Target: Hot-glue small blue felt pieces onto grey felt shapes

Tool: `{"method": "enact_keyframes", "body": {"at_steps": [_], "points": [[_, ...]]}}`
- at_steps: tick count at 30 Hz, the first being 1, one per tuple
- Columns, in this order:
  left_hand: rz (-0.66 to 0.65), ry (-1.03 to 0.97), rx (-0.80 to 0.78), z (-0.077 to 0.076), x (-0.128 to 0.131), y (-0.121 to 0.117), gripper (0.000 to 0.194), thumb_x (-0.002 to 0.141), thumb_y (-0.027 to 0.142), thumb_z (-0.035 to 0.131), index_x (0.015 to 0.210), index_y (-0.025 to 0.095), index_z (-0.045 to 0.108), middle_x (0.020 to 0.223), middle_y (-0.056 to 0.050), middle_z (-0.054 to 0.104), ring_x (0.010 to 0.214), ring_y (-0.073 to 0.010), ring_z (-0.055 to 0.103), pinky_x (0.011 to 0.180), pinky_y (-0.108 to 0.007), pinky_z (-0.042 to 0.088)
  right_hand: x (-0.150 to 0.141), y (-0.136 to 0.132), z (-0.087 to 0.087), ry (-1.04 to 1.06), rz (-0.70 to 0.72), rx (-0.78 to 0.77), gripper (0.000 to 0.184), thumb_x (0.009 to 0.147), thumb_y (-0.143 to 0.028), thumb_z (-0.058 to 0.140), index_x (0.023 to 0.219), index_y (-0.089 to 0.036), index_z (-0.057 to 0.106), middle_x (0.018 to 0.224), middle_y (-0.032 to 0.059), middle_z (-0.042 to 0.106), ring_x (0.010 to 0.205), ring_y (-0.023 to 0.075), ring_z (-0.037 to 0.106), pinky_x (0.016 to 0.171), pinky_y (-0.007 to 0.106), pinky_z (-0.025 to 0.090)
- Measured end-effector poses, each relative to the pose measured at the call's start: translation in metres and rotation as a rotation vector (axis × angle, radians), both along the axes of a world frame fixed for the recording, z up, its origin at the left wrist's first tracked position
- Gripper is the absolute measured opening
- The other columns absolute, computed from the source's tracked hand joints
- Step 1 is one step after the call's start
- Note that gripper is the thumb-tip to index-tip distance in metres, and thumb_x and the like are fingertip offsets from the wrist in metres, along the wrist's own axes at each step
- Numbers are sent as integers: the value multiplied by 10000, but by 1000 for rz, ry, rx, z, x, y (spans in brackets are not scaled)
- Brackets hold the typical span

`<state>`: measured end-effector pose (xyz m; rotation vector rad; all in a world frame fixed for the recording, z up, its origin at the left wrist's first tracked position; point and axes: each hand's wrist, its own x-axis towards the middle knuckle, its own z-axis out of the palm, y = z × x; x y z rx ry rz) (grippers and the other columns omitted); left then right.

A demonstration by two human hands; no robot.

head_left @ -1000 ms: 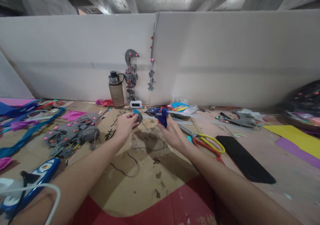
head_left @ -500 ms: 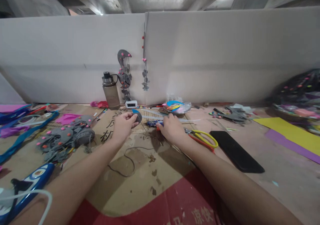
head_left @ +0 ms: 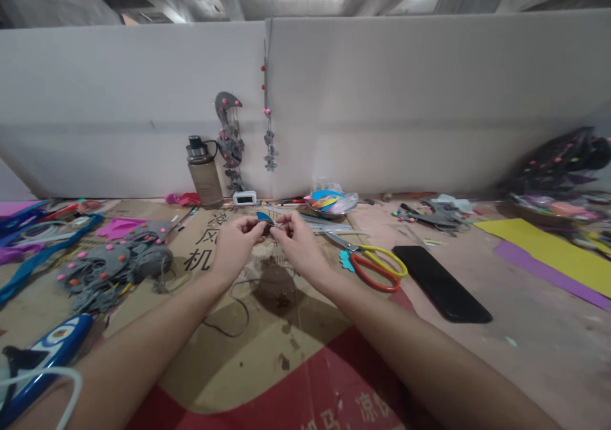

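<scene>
My left hand (head_left: pixel 236 245) is closed in a pinch on a small dark grey felt piece (head_left: pixel 267 226) with a blue pointed piece (head_left: pixel 263 216) showing at its top. Fingertips of my right hand (head_left: pixel 300 242) are pinched together at the piece's right edge; what lies between them is too small to make out. Both hands are raised above the cardboard (head_left: pixel 258 366). Beneath them a grey cord (head_left: pixel 245 309) curls on the cardboard. Right of my right hand lie scissors (head_left: pixel 372 264) with yellow and red handles, beside a teal scrap (head_left: pixel 346 260).
A black phone (head_left: pixel 439 284) lies at right, with yellow sheet (head_left: pixel 548 245) beyond. Grey felt pieces with pompoms (head_left: pixel 114 258) are heaped at left. A bottle (head_left: pixel 204 172), small white clock (head_left: pixel 245 198) and dish of scraps (head_left: pixel 334 212) stand by the wall. A blue-and-white object (head_left: pixel 52 353) sits front left.
My right hand has lifted from the items on the cardboard and moved left to meet my left hand at the felt piece. The scissors and teal scrap now show more fully.
</scene>
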<state>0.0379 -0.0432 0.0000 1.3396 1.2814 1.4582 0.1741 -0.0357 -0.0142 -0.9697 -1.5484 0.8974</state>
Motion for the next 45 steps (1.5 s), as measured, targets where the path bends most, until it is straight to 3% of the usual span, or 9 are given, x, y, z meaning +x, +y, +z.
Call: {"method": "enact_keyframes", "body": {"at_steps": [4, 9, 14, 29, 37, 45], "points": [[-99, -176, -104, -5, 2, 2, 290, 608, 363, 762, 762, 132, 682, 776, -43, 676, 655, -120, 616, 674, -271, 547, 7, -3, 7, -113, -84, 100, 147, 803, -329, 528, 830, -195, 580, 669, -34, 483, 627, 120, 431, 597, 247, 347], [-192, -254, -148, -7, 6, 0, 263, 642, 328, 737, 808, 134, 676, 854, -64, 687, 746, -153, 642, 724, -309, 559, 10, 3, 0, -122, -148, 117, 185, 813, -362, 533, 794, -192, 604, 708, -13, 537, 643, 126, 433, 605, 248, 344], [-164, -298, -139, -4, 7, -1, 287, 651, 299, 725, 878, 151, 634, 821, -63, 680, 718, -167, 653, 680, -339, 569, 11, 6, -4, -81, -141, 107, 200, 818, -368, 529, 815, -185, 611, 740, -1, 569, 646, 128, 445, 591, 244, 350], [-90, -292, -115, -4, 8, -2, 263, 634, 300, 736, 801, 150, 600, 803, -50, 669, 720, -161, 653, 658, -325, 578, 14, 6, -2, -109, -156, 132, 161, 819, -329, 511, 851, -192, 589, 721, -8, 528, 658, 132, 441, 615, 250, 356], [-115, -305, -120, -5, 10, -3, 249, 660, 283, 725, 825, 140, 604, 815, -59, 676, 717, -173, 667, 657, -348, 584, 14, 7, 1, -24, -103, 5, 200, 778, -374, 527, 760, -190, 604, 587, -37, 472, 561, 117, 399, 557, 249, 344], [-147, -337, -99, -11, 11, -3, 242, 676, 280, 729, 813, 133, 594, 803, -50, 676, 703, -161, 666, 637, -314, 582, 13, 10, -3, 48, -85, -88, 192, 711, -371, 574, 702, -180, 598, 587, -37, 487, 536, 98, 379, 511, 236, 301]]}}
